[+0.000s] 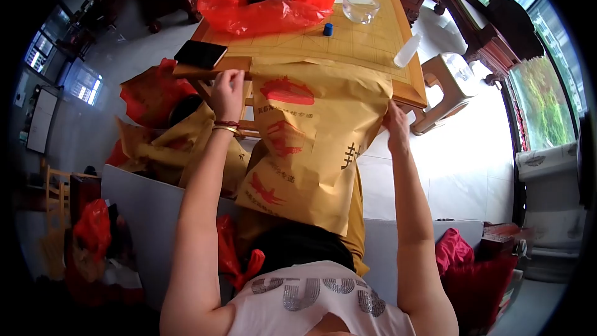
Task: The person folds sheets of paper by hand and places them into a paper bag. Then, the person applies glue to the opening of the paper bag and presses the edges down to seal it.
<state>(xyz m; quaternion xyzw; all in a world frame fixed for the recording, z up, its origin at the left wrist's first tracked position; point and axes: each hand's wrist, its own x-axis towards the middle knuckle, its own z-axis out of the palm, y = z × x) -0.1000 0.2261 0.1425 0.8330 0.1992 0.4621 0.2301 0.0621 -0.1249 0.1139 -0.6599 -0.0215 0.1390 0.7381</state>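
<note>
A large brown paper mailing bag (323, 124) with red prints and black characters hangs over the near table edge and down across my lap. My right hand (396, 126) grips the bag's right edge near the top; part of its fingers lies behind the paper. Just left of the bag's upper left edge is my left hand (229, 94), its fingers curled closed. Whether anything sits between those fingers I cannot make out. Close to it, a black notebook-like item (200, 54) rests on the table corner.
On the wooden table (367, 50) are a red plastic bag (242, 0), a glass bowl (360, 7), a blue cap (328, 29) and a translucent white bottle (407, 51). A plastic stool (451, 81) stands right. More brown paper bags (168, 155) lie at left.
</note>
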